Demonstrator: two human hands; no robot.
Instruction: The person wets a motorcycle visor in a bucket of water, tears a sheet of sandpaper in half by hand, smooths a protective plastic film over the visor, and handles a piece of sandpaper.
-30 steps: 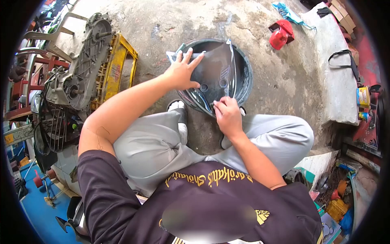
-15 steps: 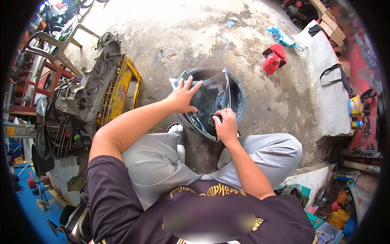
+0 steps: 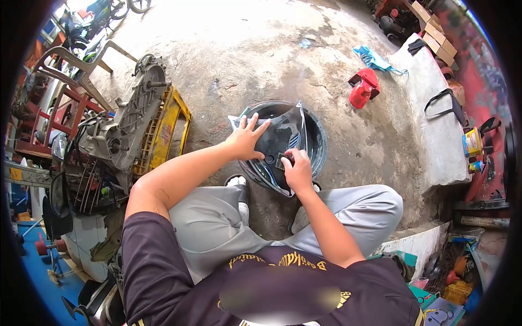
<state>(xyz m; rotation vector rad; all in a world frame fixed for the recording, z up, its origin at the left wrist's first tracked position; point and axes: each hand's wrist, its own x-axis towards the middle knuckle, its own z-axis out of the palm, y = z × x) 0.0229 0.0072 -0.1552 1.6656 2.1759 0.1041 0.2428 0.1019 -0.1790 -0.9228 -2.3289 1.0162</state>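
Observation:
A dark, glossy plastic panel [image 3: 278,135], which looks like a motorcycle fairing piece, rests across a round black basin [image 3: 322,142] between my feet. It has a pointed upper corner, a striped slot and a round hole. My left hand [image 3: 247,140] lies on the panel's left side with fingers spread. Pinched in my right hand [image 3: 298,169] is a small dark block [image 3: 280,161], pressed against the panel near the round hole; its exact kind is unclear. The inside of the basin is mostly covered by the panel.
To the left, an engine casing [image 3: 126,117] leans by a yellow crate [image 3: 173,122], with a plastic chair [image 3: 81,65] behind. A red plastic part [image 3: 363,89] and a blue cloth-like item [image 3: 375,58] lie on the concrete floor. A white ledge [image 3: 435,130] runs along the right.
My right hand and the dark block have shifted slightly left over the panel. The left hand stays spread in its place. The whole view has tilted a little.

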